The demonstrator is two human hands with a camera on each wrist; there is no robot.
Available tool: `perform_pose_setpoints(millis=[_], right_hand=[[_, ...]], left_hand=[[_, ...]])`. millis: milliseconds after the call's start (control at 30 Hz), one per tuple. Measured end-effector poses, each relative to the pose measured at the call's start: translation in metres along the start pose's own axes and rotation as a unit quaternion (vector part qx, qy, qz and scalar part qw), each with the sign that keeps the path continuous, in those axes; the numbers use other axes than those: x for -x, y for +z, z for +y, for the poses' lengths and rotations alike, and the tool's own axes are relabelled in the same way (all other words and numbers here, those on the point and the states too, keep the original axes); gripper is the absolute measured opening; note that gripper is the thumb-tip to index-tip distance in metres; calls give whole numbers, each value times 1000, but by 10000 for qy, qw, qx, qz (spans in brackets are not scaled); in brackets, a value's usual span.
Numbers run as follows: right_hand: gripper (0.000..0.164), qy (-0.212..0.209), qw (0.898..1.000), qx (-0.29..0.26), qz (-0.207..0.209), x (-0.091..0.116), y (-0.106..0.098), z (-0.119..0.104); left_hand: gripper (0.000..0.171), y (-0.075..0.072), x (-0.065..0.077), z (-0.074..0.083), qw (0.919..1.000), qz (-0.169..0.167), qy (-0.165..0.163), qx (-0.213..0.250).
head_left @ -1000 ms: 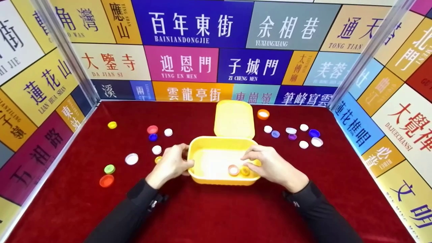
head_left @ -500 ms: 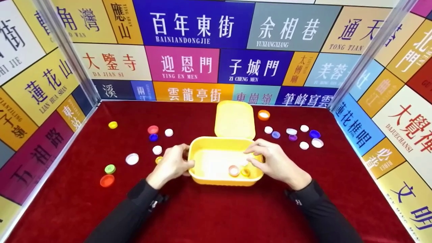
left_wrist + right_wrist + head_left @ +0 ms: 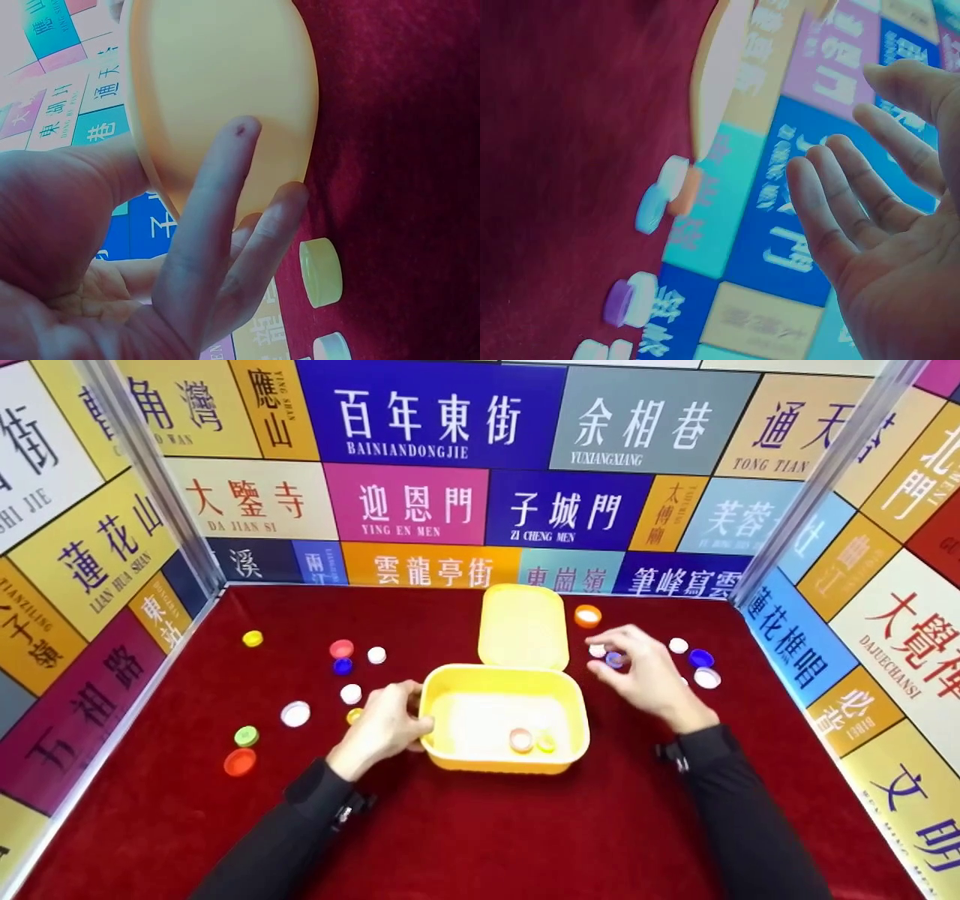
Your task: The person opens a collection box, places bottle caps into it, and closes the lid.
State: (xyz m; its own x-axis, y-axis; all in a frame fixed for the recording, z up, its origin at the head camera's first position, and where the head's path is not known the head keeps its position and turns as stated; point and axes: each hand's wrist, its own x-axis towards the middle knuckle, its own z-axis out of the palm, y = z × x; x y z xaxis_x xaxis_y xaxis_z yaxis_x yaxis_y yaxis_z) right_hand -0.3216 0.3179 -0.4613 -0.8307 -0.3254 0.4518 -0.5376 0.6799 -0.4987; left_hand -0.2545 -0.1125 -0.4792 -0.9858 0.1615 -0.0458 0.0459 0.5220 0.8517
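My left hand (image 3: 384,727) grips the left end of a yellow plastic box (image 3: 504,765), thumb at the rim and fingers along the outer wall, as the left wrist view also shows. Inside the box lie a pinkish-orange bottle cap (image 3: 520,740) and a yellow cap (image 3: 545,742). To the right, my right hand (image 3: 649,679) hovers over several caps with fingers spread and nothing held. Nearest its fingertips are a white cap (image 3: 597,649) and a blue cap (image 3: 615,660); the hand covers others from the head view.
Directly behind the box lies its yellow lid (image 3: 523,628). An orange-rimmed cap (image 3: 587,616) sits near the back wall. More caps, such as a red one (image 3: 240,761) and a green one (image 3: 246,736), are scattered at left on the red cloth (image 3: 480,840). Printed panels enclose three sides.
A white cap has left my right hand's fingers at the box. That hand has moved out of the box, back and right, over the caps. The left hand stays on the box.
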Motion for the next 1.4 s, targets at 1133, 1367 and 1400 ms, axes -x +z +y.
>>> perform_pose_setpoints(millis=[1133, 1367, 1400], right_hand=[[81, 1603, 9780, 661, -1164, -94, 48, 87], [68, 1586, 9787, 867, -970, -97, 53, 85], [64, 1595, 9788, 852, -967, -98, 54, 85]], left_hand=[[44, 1, 2, 0, 9999, -47, 83, 144], [43, -1, -5, -13, 9990, -130, 326, 284], [43, -3, -5, -14, 9990, -120, 332, 286]])
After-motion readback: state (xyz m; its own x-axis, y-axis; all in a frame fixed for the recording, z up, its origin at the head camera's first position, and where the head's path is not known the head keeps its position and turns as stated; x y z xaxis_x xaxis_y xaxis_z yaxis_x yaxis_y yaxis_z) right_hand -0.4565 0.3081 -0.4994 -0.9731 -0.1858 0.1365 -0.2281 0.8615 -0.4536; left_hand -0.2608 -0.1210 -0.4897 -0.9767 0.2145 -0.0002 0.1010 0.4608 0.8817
